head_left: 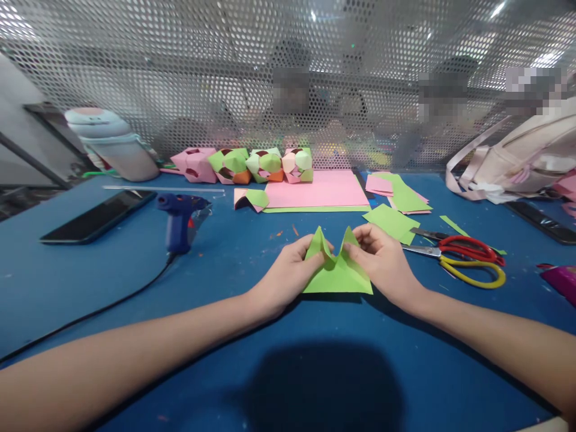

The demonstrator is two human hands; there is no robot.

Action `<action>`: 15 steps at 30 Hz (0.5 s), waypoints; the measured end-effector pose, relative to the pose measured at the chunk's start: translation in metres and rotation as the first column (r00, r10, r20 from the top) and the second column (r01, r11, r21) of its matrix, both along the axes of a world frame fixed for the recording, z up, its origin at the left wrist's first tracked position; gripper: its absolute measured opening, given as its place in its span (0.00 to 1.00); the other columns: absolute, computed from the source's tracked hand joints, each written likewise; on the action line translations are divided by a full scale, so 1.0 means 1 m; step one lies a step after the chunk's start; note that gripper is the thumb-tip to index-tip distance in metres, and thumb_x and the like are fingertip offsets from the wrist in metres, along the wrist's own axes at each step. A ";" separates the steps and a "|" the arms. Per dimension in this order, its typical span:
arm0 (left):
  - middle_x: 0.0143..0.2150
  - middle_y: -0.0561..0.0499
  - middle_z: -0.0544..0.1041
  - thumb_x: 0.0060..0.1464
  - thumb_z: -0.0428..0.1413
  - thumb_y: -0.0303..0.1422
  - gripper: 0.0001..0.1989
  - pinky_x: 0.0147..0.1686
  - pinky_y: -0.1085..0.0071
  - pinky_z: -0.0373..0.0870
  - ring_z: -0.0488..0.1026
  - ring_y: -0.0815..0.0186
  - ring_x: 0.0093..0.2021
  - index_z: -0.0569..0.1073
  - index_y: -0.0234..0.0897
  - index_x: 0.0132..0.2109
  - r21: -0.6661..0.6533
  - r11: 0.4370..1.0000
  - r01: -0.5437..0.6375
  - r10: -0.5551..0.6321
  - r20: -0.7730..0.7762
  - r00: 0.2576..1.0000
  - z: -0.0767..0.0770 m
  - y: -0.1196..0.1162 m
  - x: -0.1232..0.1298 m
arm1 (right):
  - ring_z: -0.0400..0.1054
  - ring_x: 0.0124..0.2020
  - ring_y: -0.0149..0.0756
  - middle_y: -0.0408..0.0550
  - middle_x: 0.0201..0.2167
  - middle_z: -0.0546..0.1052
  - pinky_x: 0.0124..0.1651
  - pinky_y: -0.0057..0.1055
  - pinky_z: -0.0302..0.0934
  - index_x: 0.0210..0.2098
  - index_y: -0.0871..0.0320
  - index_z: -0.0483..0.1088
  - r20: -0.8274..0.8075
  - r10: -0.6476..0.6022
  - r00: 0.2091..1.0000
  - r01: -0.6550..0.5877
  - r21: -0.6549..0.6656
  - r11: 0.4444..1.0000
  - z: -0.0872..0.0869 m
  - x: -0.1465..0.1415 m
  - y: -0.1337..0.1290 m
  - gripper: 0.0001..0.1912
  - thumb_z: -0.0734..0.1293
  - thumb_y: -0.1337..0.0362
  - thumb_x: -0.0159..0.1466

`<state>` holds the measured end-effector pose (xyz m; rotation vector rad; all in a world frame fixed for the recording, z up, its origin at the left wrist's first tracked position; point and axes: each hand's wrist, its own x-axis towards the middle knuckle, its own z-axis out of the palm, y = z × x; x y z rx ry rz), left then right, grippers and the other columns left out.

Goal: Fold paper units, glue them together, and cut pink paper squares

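A sheet of green paper (337, 279) is held just over the blue table, its upper part folded into two raised points with a dip between them. My left hand (292, 264) pinches the left point between thumb and fingers. On the other side my right hand (382, 258) is closed on the right point, thumb in front. The paper's straight lower edge faces me. Close to my right hand lie a green paper square (392, 222) and scissors (472, 261) with one red and one yellow handle loop.
Folded paper shapes (231, 166) stand in a row by the perforated metal screen (202, 90). Pink sheets (317, 191) lie before them. Leftward are a blue glue gun (177, 222) with its cord, a phone (99, 217) and a bottle (119, 144); a bag (526, 150) sits right.
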<state>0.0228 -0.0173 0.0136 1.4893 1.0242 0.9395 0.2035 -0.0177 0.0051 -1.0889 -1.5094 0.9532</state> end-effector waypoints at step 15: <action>0.30 0.53 0.72 0.52 0.55 0.34 0.07 0.30 0.76 0.62 0.67 0.68 0.32 0.72 0.34 0.31 -0.048 0.992 0.118 -0.121 -0.072 0.990 0.013 -0.011 0.002 | 0.64 0.27 0.28 0.41 0.26 0.73 0.30 0.27 0.59 0.30 0.57 0.70 0.138 0.152 0.979 -0.143 -0.071 0.987 0.019 0.001 -0.003 0.07 0.69 0.60 0.58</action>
